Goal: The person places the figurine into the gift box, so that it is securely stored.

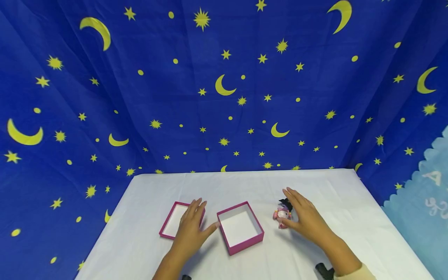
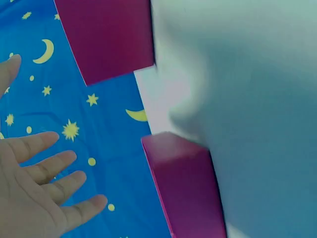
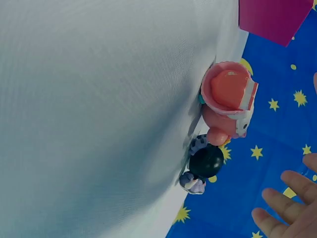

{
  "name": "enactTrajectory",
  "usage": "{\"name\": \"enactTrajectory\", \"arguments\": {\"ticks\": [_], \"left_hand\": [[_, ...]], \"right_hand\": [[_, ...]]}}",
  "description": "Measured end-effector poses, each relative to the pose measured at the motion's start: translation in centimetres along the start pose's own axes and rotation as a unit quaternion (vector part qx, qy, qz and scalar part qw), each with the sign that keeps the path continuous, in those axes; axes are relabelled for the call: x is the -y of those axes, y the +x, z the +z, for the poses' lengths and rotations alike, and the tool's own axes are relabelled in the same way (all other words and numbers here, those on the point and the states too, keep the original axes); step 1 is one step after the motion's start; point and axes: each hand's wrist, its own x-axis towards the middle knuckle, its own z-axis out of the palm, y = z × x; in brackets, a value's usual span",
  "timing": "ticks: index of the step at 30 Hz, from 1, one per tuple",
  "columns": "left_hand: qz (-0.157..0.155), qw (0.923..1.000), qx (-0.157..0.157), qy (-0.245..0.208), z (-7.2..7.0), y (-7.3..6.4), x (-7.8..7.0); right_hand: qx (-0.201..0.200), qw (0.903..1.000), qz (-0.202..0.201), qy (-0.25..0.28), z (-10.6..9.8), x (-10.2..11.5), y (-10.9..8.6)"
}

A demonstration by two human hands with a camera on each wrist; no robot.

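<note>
My left hand (image 1: 191, 230) hovers over the right part of a shallow pink box lid (image 1: 174, 222), its fingers straight and its thumb spread toward the box. In the left wrist view its palm and separated fingers hold nothing. An open pink box (image 1: 246, 245) with a white inside stands between my hands. My right hand (image 1: 308, 222) is beside two small figurines, fingers extended and thumb apart. One figurine (image 3: 224, 106) is pink with a red-orange part; the other figurine (image 3: 205, 161) has a round black top. Right wrist view shows a gap between them and my fingers.
A white cloth (image 1: 150, 194) covers the table. Behind and at the left hangs a blue curtain (image 1: 189, 105) with yellow moons and stars. A light blue panel (image 1: 420, 198) with white lettering is at the far right. Black pieces (image 1: 324, 271) show beside my right wrist.
</note>
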Motion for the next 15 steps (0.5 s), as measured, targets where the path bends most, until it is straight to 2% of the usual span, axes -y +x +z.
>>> {"name": "enactTrajectory", "arguments": {"ticks": [4,11,15], "left_hand": [[0.008,0.9996,0.006,-0.028,0.5,-0.4,-0.6],[0.006,0.9972,0.049,-0.055,1.4,-1.1,-1.4],[-0.006,0.9957,0.071,-0.059,1.8,-1.1,-1.7]], "right_hand": [[0.005,0.9999,-0.001,0.013,0.0,-0.2,-0.2],[0.017,0.9993,0.013,0.030,0.6,-0.5,-0.5],[0.032,0.9984,0.031,0.034,0.8,-0.6,-0.6]]}}
